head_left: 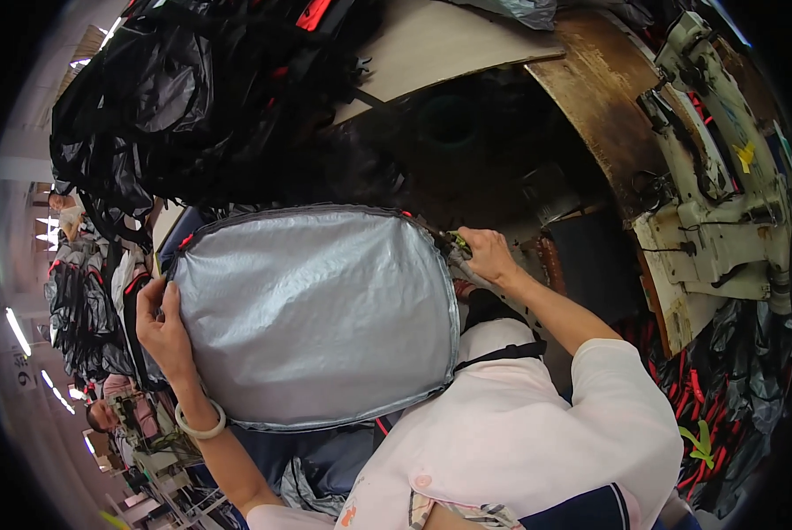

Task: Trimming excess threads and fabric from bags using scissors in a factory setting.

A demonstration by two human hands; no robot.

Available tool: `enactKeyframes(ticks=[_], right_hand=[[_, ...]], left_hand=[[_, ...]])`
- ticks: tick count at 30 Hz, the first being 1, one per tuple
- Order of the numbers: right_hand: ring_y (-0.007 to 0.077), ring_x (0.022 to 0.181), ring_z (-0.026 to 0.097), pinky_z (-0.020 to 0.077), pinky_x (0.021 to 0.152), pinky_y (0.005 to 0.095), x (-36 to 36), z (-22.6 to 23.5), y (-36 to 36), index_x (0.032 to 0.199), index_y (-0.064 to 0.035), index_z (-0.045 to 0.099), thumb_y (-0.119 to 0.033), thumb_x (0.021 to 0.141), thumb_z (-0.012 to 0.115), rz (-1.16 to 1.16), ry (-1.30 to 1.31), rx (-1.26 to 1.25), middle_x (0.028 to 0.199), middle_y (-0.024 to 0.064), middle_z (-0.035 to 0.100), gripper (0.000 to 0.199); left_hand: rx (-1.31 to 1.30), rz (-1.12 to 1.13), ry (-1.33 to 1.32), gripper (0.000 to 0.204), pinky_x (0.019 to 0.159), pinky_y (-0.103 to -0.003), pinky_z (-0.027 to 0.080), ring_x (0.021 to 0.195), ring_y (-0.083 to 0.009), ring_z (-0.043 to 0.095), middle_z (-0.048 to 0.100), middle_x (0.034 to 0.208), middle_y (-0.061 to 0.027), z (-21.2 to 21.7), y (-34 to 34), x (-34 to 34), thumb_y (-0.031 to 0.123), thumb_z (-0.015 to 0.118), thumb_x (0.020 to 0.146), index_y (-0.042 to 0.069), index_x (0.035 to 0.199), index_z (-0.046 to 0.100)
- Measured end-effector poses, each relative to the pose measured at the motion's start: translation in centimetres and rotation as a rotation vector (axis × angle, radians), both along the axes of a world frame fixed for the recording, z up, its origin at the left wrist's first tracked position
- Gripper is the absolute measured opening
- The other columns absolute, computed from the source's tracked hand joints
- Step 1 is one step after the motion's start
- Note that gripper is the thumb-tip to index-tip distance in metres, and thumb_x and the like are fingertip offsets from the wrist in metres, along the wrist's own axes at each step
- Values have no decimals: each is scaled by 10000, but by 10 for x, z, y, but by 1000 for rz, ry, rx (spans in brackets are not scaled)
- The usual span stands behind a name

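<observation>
Shadow in the head view hides most of what lies beyond the silver panel, and the dark rim crops the machine on your right. Your right grip is clenched on a small yellow-green item, mostly covered, its kind hard to make out. Your left grip pinches the panel's left edge. The panel spreads before you, between your hands: a rounded oblong, shiny, lightly creased, with dark edging. You can count one panel, two red bits along its border, one pale bracelet on your left wrist, and two co-workers far to your left.
</observation>
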State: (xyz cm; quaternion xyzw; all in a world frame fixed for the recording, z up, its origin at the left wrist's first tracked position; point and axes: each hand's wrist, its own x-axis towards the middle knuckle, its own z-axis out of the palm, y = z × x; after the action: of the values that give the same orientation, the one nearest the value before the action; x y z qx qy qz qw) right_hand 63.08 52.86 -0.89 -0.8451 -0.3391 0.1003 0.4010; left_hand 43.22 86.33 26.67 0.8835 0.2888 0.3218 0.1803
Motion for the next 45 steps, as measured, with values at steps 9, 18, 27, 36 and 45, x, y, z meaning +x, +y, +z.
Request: enactKeyframes(ticks=[9,18,27,36,45], right_hand=[[375,676,591,468,595,443,14,-5,9,810,-29,544,-324,745,602,93,-14,-10,719,160,609,307],[393,695,575,443,603,449,23,4,21,817,-23,558,-311,734,604,18,-91,186,682,194,576,304],[383,744,594,474,635,441,41,4,51,906,-67,595,-244,734,619,-52,-57,133,774,176,613,248],[321,995,490,443,815,381,98,133,204,998,-17,484,-207,633,695,438,-614,224,1023,143,510,463],[283,926,489,450,784,366,105,181,259,920,-30,497,-249,627,701,740,-699,143,944,100,512,418]], left_hand=[[142,6,111,236,662,-227,413,724,-90,517,591,779,-49,4,10,5,173,575,895,-52,946,622],[0,-27,67,242,622,-222,400,672,-65,479,562,697,-8,-9,32,7,180,568,893,-54,916,625],[-132,9,37,221,628,-215,422,683,-57,507,618,730,-5,-5,29,20,159,567,878,-33,923,664],[-715,-162,-161,202,687,-191,406,721,-59,527,638,796,-1,-25,41,32,120,608,845,-39,951,673],[-809,-139,-150,248,702,-189,396,748,-62,522,632,814,-10,-21,45,25,121,640,797,-42,983,662]])
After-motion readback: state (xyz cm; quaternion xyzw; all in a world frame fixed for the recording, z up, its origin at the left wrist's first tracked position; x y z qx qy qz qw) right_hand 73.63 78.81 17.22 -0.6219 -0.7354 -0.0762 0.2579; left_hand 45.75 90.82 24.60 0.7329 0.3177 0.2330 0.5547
